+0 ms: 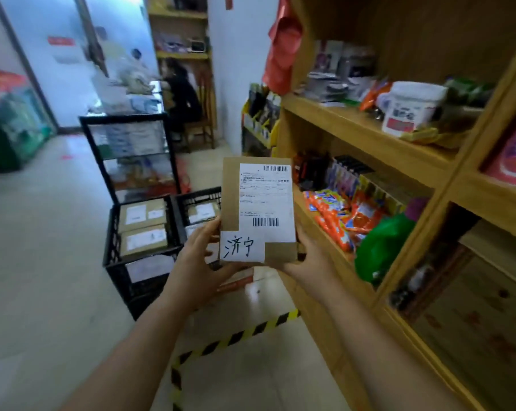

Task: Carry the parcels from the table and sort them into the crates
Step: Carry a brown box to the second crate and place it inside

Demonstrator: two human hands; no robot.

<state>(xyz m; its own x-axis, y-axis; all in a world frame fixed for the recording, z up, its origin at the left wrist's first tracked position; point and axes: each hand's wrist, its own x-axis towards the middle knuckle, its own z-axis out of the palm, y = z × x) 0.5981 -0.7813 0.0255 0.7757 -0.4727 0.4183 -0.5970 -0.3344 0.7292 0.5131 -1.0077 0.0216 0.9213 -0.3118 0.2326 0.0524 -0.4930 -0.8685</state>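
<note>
Parcel [258, 212]: brown cardboard, flat, held upright in mid-air ahead of the chest, above the floor and in front of the black crates. White shipping label with barcodes on its right part; smaller white slip with handwritten black characters [242, 247] at its lower left corner.

Far left: green and orange shapes against the wall, blurred. Pale floor [43, 247] below.

Left of centre: black wire rack [129, 155] with pale packets on its shelves. In front of it, left black crate [138, 262], two brown parcels with white labels lying flat inside, one behind the other. Just beside it, right black crate [197, 206], partly hidden behind the held parcel, at least one labelled parcel inside. Beyond, a table piled with pale goods, and a seated person in dark clothes, blurred.

Left hand [197, 262]: forearm reaching up from the lower left, bare, wrist straight, thumb lying along the parcel's lower left edge, fingers curled behind, gripping that corner.

Yellow-and-black striped tape [236, 336] on the floor under the arms.

Right hand [310, 265]: forearm rising from the lower right, palm cupped under the parcel's lower right corner, fingers wrapped round the right edge, gripping it.

Right: wooden shelf unit [369, 137] with orange sachets, a green bag, a white tub, dark small boxes and a pink pack.
</note>
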